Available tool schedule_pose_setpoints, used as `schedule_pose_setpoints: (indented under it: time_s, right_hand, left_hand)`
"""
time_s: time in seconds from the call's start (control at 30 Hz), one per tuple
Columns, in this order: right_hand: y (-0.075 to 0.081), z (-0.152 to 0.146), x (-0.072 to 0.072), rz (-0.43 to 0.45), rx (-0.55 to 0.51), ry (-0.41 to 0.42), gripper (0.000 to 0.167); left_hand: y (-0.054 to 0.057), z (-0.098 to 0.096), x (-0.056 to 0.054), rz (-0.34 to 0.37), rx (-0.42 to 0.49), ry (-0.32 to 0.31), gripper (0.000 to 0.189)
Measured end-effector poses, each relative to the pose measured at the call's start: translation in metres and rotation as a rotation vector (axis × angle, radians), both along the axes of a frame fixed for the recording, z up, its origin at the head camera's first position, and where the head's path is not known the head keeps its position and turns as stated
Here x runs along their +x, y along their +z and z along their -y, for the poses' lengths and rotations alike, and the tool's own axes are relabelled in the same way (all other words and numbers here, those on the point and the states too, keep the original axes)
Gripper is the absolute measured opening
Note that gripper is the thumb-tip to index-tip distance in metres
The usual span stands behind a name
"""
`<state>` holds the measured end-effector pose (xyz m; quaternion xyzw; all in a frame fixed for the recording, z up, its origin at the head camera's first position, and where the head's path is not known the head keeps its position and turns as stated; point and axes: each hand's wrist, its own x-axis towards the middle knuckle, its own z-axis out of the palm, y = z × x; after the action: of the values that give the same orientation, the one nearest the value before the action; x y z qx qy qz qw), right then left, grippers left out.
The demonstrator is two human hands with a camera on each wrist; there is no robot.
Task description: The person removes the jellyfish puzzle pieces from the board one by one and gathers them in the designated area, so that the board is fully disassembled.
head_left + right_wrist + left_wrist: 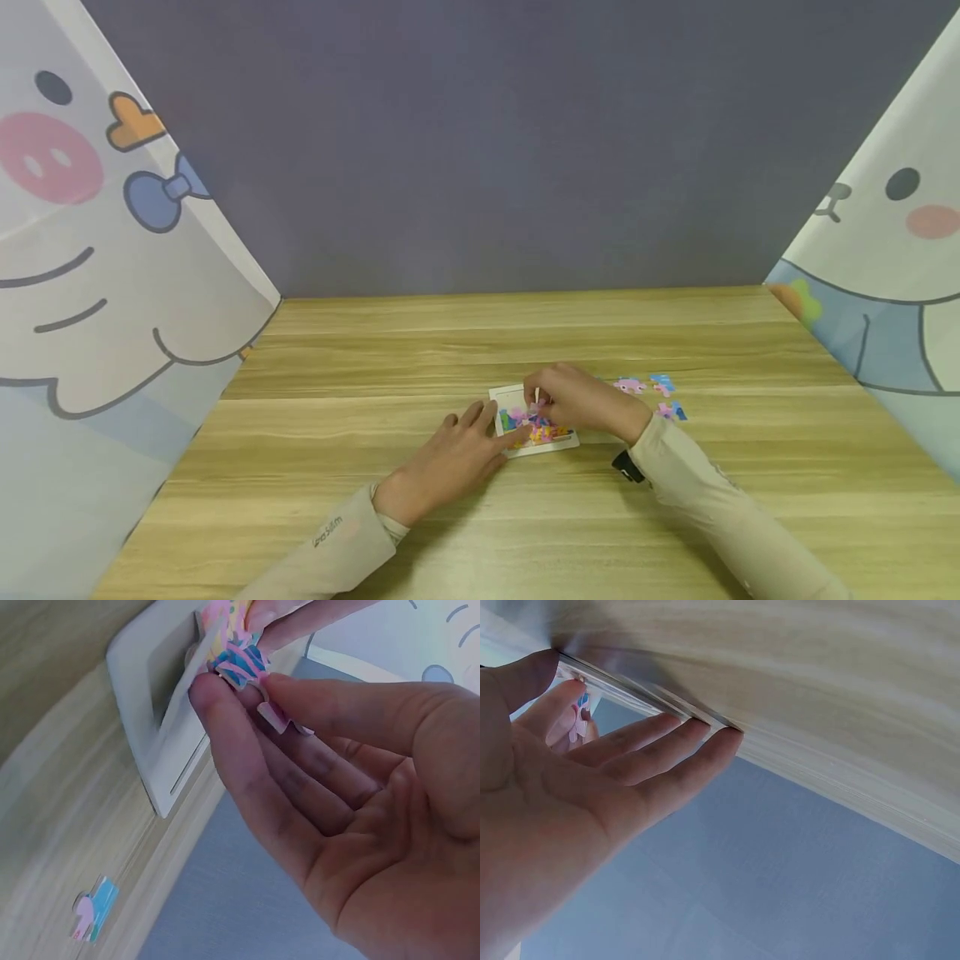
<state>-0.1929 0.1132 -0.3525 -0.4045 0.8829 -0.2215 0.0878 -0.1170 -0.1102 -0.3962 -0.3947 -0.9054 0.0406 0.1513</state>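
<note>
A small white puzzle tray (543, 448) lies on the table with colourful puzzle pieces filling its lower part. Beside its left edge my left hand (450, 462) rests with fingers spread, its index finger reaching over the pieces. In the left wrist view, straight fingertips (724, 742) touch the tray's edge. My right hand (581, 400) is over the tray, pinching a puzzle piece (276, 718) between thumb and fingers. Pink and blue show there in the right wrist view, where the fingertips hide part of the piece.
Right of the tray lie loose puzzle pieces: a pink one (630, 385), a blue and pink one (663, 383) and another (672, 411). A black object (627, 466) shows by the right sleeve. A grey panel (517, 150) stands behind the wooden table (337, 367).
</note>
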Motion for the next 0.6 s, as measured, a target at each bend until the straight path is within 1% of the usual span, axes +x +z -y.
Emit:
schedule_pose_setpoints:
  time_s: [0.1, 0.2, 0.33, 0.4, 0.53, 0.6]
  right_hand:
    - [0.002, -0.001, 0.001, 0.021, 0.014, -0.026, 0.017]
    - [0.003, -0.001, 0.004, 0.034, 0.032, -0.069, 0.018]
    - [0.003, 0.003, 0.010, 0.049, 0.030, -0.146, 0.018]
    - [0.003, 0.007, 0.013, 0.053, 0.020, -0.193, 0.015]
    - [0.002, 0.012, 0.015, 0.070, 0.000, -0.273, 0.015]
    - [0.002, 0.013, 0.014, 0.073, -0.006, -0.289, 0.016]
  left_hand:
    - [0.000, -0.001, 0.000, -0.001, 0.013, -0.002, 0.047]
    - [-0.001, -0.003, 0.000, -0.018, 0.027, -0.011, 0.046]
    - [-0.001, -0.004, 0.001, -0.079, -0.024, -0.009, 0.047]
    - [-0.002, -0.004, 0.001, -0.091, -0.065, -0.003, 0.049]
    - [-0.003, -0.004, 0.001, -0.071, -0.105, 0.010, 0.052]
    - [-0.003, -0.004, 0.001, -0.064, -0.109, 0.016, 0.051]
